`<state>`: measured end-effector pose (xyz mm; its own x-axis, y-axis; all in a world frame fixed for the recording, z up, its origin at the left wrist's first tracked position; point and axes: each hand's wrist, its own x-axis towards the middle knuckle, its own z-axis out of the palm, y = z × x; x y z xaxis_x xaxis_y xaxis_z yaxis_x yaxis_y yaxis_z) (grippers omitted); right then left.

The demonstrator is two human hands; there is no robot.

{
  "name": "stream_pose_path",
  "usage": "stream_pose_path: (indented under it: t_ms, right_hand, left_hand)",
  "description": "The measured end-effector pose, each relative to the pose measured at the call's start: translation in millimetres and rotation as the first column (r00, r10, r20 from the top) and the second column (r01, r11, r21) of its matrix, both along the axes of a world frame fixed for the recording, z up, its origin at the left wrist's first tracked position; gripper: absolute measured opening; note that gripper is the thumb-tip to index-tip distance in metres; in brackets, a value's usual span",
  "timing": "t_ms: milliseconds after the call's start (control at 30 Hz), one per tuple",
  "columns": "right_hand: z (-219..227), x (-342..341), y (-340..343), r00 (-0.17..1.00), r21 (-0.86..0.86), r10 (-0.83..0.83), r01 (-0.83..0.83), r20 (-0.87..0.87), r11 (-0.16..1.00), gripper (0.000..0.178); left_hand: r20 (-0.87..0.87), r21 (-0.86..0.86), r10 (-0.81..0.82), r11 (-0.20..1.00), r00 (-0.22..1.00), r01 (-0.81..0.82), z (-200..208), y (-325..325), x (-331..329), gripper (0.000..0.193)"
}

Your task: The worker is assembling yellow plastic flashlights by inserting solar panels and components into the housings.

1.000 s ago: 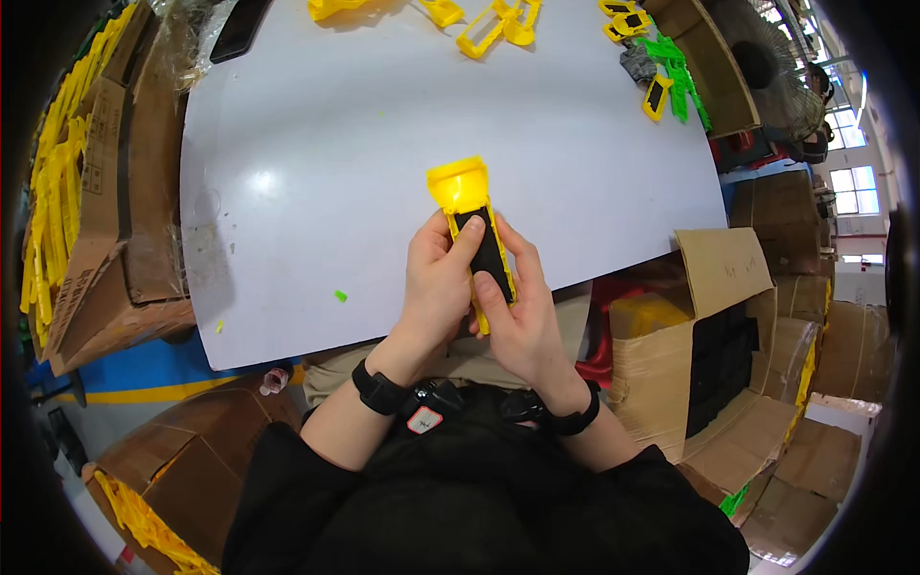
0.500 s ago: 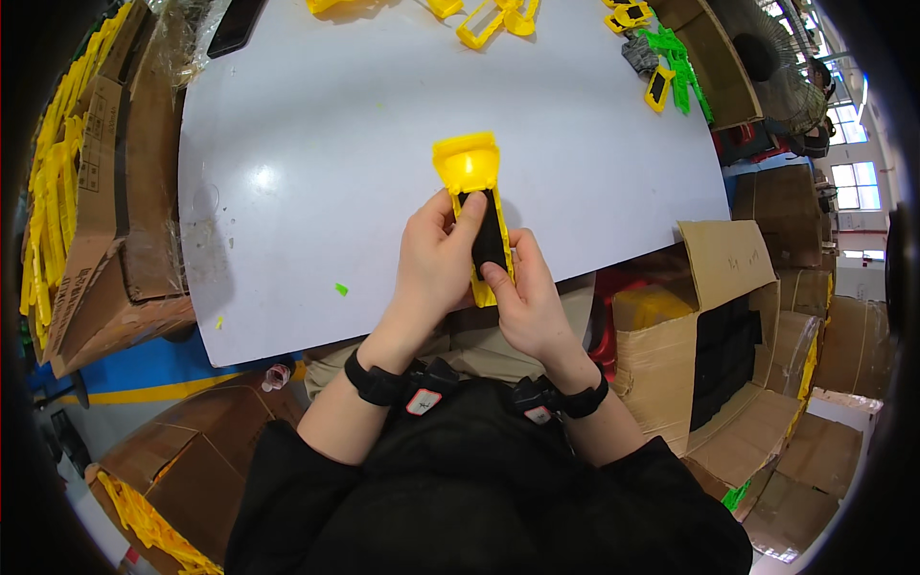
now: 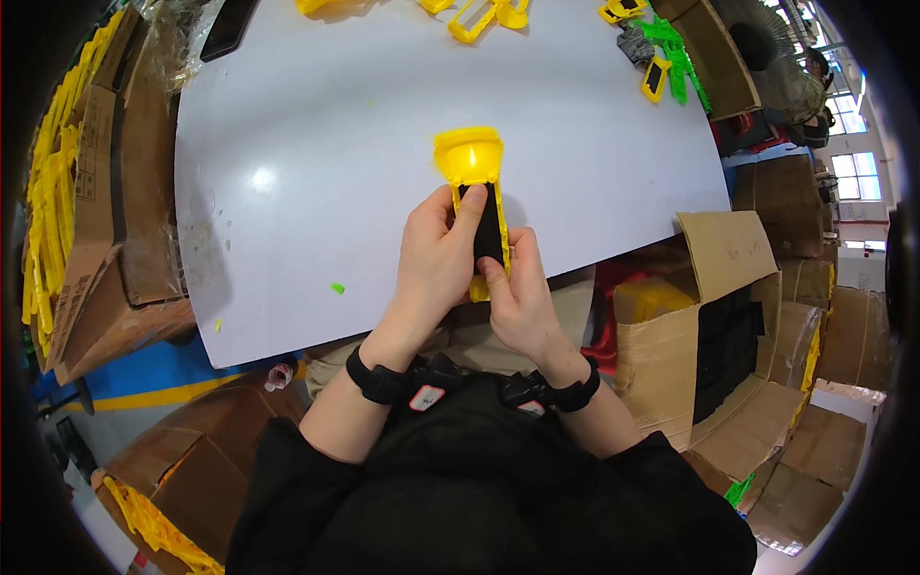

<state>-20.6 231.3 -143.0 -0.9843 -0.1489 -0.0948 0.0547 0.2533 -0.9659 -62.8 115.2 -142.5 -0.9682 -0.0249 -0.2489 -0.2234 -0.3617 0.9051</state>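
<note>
Above the near part of the white table, both hands hold a yellow plastic part point(image 3: 469, 156) with a flared, scoop-like end pointing away from me. A black strip point(image 3: 488, 225) lies along its narrow body. My left hand point(image 3: 433, 244) grips the left side, its thumb pressed on the upper part of the strip. My right hand point(image 3: 521, 297) is closed round the lower right side, with the thumb at the strip's lower end. Fingers cover the part's sides, and those underneath are hidden.
The white table point(image 3: 316, 172) carries yellow parts point(image 3: 489, 17) at the far edge and green pieces point(image 3: 673, 57) at far right. A dark flat device point(image 3: 228, 29) lies far left. Cardboard boxes stand on both sides; one open box point(image 3: 661, 355) at right holds black material point(image 3: 725, 359).
Both thumbs remain on the black strip, and the grip looks nearly the same. The view has shifted slightly; the yellow part tilts a little differently.
</note>
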Motion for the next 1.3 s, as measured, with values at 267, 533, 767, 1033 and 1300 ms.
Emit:
stream_pose_path:
  t_ms: [267, 533, 767, 1033, 1300]
  right_hand:
    - [-7.7, 2.8, 1.2, 0.988, 0.049, 0.045, -0.038, -0.149, 0.998, 0.026]
    - [-5.5, 4.7, -0.4, 0.989, 0.017, 0.000, 0.003, -0.149, 1.000, 0.024]
    - [-10.7, 4.8, 3.5, 0.997, -0.172, 0.067, -0.073, -0.041, 0.982, 0.025]
    - [-6.7, 1.3, 2.0, 0.995, -0.135, 0.093, -0.098, -0.043, 0.986, 0.026]
    - [-12.5, 1.2, -4.1, 0.993, -0.166, -0.003, -0.016, -0.114, 0.986, 0.021]
  left_hand:
    - [0.021, 0.197, 0.021, 0.980, 1.000, -0.025, -0.7, 3.5, 7.5, 0.026]
    - [-0.038, 0.287, 0.072, 0.956, 0.997, -0.058, 2.9, 8.9, 8.5, 0.022]
    - [-0.016, 0.250, 0.064, 0.967, 0.998, -0.058, 1.1, 5.9, 8.4, 0.024]
    - [0.033, 0.362, 0.083, 0.928, 0.996, -0.090, 3.2, 4.3, 8.5, 0.024]
    - [-0.045, 0.387, 0.089, 0.920, 0.995, -0.065, 8.4, 3.7, 8.0, 0.022]
